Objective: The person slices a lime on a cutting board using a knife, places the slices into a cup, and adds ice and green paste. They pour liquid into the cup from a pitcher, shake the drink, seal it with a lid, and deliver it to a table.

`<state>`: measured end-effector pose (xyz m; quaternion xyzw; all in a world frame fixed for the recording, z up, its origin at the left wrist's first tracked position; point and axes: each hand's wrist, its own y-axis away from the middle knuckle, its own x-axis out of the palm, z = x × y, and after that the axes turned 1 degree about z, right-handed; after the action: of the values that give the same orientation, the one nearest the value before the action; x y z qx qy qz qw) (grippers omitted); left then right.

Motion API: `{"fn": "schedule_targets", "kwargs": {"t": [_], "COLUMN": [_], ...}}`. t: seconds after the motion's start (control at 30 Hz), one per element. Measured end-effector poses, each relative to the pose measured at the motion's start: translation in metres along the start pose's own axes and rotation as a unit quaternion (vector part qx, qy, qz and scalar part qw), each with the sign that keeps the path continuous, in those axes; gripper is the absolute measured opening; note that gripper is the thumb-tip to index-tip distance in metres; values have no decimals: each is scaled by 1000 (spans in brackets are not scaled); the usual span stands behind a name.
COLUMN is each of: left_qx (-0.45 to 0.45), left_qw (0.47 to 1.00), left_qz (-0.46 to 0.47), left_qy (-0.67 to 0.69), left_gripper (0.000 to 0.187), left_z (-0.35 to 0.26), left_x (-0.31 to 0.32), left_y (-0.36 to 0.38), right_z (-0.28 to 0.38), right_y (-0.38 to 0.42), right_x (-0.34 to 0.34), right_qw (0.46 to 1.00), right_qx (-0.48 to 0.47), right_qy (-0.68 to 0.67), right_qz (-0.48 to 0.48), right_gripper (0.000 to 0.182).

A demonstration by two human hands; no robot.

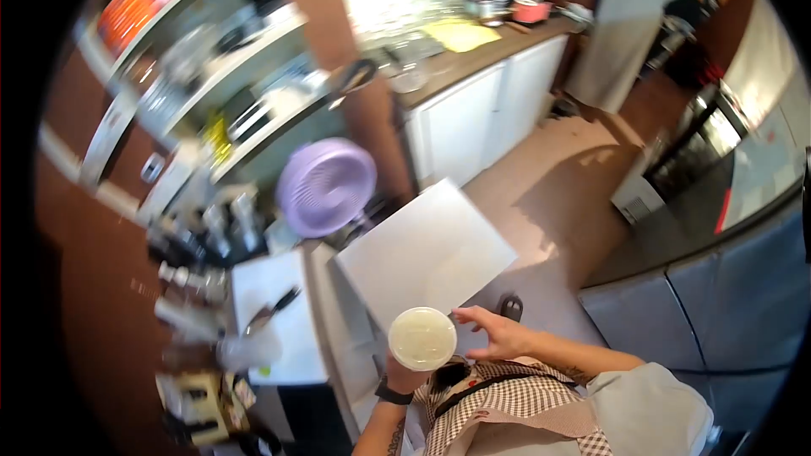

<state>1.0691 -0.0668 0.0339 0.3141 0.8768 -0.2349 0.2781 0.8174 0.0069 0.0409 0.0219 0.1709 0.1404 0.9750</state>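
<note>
My left hand (407, 377), with a black band on its wrist, is wrapped round a round clear cup (422, 339). A pale, creamy-looking surface fills the cup's round top, which faces up toward me. To the right of the cup, my right hand (498, 336) has its fingers apart and bent, holding nothing. Its fingertips are close beside the cup's rim. Just beyond both hands is a flat white rectangular panel (431, 249), which the cup overlaps in this view.
On the left, a white worktop (274, 312) bears a dark-handled utensil (274, 308) and several bottles. A lilac round basket (327, 187) stands near shelves (245, 55). White cabinets (473, 122) line the back. A grey padded piece (718, 287) is at right, above the floor (541, 177).
</note>
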Motion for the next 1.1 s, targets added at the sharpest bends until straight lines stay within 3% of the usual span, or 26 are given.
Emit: {"fn": "schedule_targets", "kwargs": {"t": [0.07,0.13,0.17,0.27,0.3,0.4,0.43,0.5,0.53,0.6,0.7,0.77,0.83,0.9,0.93,1.07,1.1], "left_qx": [-44,-53,67,64,65,111,152,197,192,227,244,203,246,247,186,200,146], "left_qw": [966,926,960,947,937,910,902,878,867,898,950,965,967,967,981,963,979], "left_qz": [36,65,107,108,149,247,290,370,385,327,159,131,49,31,47,-26,39], "left_qy": [250,368,249,295,309,314,282,233,251,186,117,100,36,46,17,-177,-138], "left_gripper": [49,54,66,86,94,114,118,123,113,81,47,43,37,36,38,35,40], "left_z": [-12,-21,-20,-69,-89,-150,-160,-163,-155,-160,-155,-159,-159,-150,-163,-165,-168], "left_x": [66,137,170,265,284,331,338,354,365,370,389,396,413,442,448,507,520], "left_y": [-69,-144,-184,-295,-330,-457,-503,-590,-640,-750,-928,-1045,-1156,-1268,-1311,-1483,-1521], "right_z": [-22,-49,-73,-151,-164,-174,-166,-183,-194,-215,-245,-273,-305,-321,-327,-368,-380], "right_y": [18,35,46,71,80,102,107,114,117,130,131,131,133,119,117,117,120], "right_x": [-52,-119,-151,-251,-291,-396,-435,-492,-519,-565,-630,-671,-710,-752,-771,-858,-882], "right_qw": [996,987,983,966,965,897,901,884,873,861,816,804,802,749,721,692,679], "right_qx": [-24,-58,-38,-48,-4,39,0,11,20,80,91,116,170,152,144,171,181], "right_qy": [-16,-26,-65,40,-45,-151,-84,-75,-71,-55,-111,-123,-80,-108,-124,-50,-74], "right_qz": [-80,-150,-167,-251,-259,-414,-425,-462,-481,-500,-560,-570,-567,-635,-667,-700,-708], "right_gripper": [94,95,92,79,69,64,64,65,66,65,62,63,67,66,65,73,76]}}
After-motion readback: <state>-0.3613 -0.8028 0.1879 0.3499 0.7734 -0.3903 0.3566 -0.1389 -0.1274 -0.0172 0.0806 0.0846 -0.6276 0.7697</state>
